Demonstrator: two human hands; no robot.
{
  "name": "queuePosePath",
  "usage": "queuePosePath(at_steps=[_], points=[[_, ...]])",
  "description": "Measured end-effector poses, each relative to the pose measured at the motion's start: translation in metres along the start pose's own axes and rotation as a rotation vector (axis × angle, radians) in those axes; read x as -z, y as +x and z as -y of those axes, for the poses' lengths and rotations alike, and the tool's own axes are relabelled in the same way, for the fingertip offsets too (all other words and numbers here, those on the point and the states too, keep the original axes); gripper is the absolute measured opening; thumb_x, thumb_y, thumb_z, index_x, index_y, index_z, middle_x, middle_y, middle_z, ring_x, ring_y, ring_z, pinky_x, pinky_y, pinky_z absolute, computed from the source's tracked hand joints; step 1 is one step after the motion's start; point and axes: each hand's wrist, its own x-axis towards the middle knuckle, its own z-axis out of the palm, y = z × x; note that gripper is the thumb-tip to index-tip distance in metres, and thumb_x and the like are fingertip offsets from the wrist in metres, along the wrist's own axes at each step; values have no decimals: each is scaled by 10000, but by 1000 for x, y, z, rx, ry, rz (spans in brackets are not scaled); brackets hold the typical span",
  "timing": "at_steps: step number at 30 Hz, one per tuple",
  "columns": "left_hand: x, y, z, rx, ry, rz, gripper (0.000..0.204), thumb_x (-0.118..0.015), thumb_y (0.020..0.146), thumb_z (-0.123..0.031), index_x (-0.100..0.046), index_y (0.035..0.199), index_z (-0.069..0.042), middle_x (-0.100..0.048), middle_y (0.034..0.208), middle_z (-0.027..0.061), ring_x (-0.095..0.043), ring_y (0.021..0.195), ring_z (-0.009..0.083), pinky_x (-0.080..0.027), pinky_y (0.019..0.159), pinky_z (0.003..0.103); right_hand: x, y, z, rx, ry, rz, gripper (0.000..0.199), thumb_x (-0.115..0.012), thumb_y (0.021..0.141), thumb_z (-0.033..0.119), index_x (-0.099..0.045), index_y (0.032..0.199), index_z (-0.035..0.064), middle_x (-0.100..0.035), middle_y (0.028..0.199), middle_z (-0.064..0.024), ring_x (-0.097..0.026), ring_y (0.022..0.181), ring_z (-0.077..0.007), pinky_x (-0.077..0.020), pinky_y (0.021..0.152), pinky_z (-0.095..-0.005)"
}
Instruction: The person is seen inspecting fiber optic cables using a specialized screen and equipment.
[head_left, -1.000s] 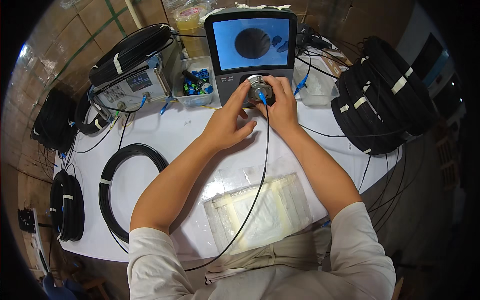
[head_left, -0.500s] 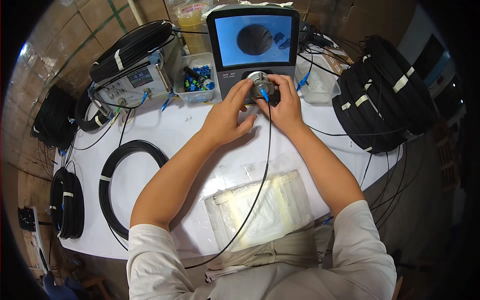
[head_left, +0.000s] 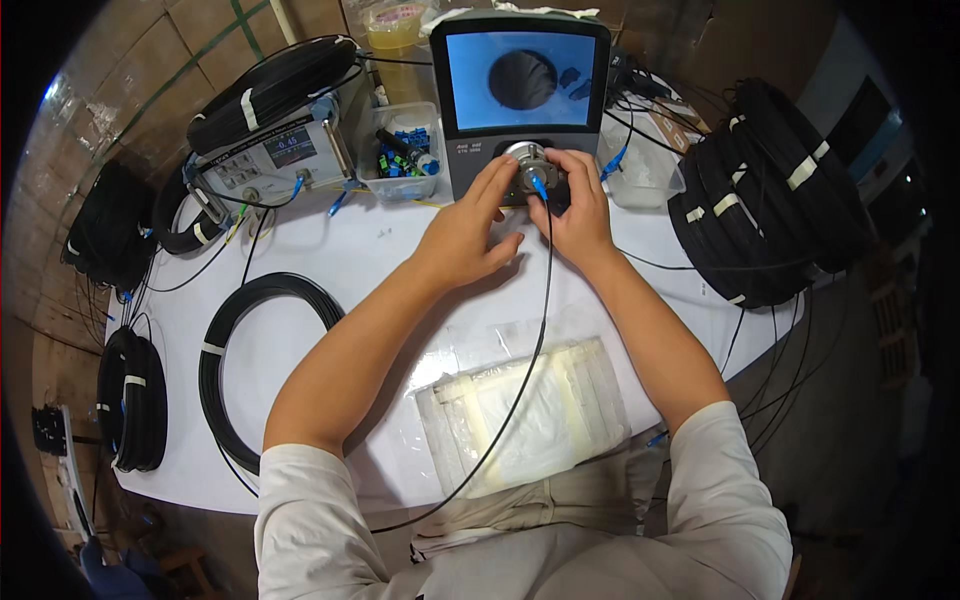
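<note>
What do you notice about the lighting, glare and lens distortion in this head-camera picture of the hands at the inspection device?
In the head view, the fisheye lens bows the white table edge and leaves a black rim; the device's screen glows bright blue; even light casts soft shadows under the left hand and right hand; the clear plastic bag shows mild sheen; the centre is sharp.

The inspection unit is standing at the far edge of the surface. A cable coil is lying to its left, stacked coils to its right, and a plastic bag nearest the person.
</note>
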Motion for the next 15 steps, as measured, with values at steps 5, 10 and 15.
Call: queuePosePath(at_steps=[5,10,15], points=[[-2,6,4,-196,243,-117,959,-788,823,-144,-317,1653,-43,-366,1689,183,-649,1205,357,-549,998,437,4,1,-1,-34,50,15,622,-773,761,-2,-594,1355,49,-603,1283,-169,-621,1189,-389,-524,1009,-429],[-6,11,5,-290,287,-158,937,-802,777,-166,-384,1599,-1,-415,1646,205,-462,1433,432,-423,1167,504,3,2,3,33,-9,41,654,-772,774,33,-603,1406,25,-587,1292,-191,-618,1192,-388,-517,1021,-399],[-6,13,7,-304,289,-159,940,-802,776,-166,-378,1596,11,-425,1634,211,-447,1453,432,-408,1183,502,2,2,3,28,-2,32,662,-787,771,42,-604,1406,29,-588,1293,-190,-618,1195,-384,-518,1019,-401]])
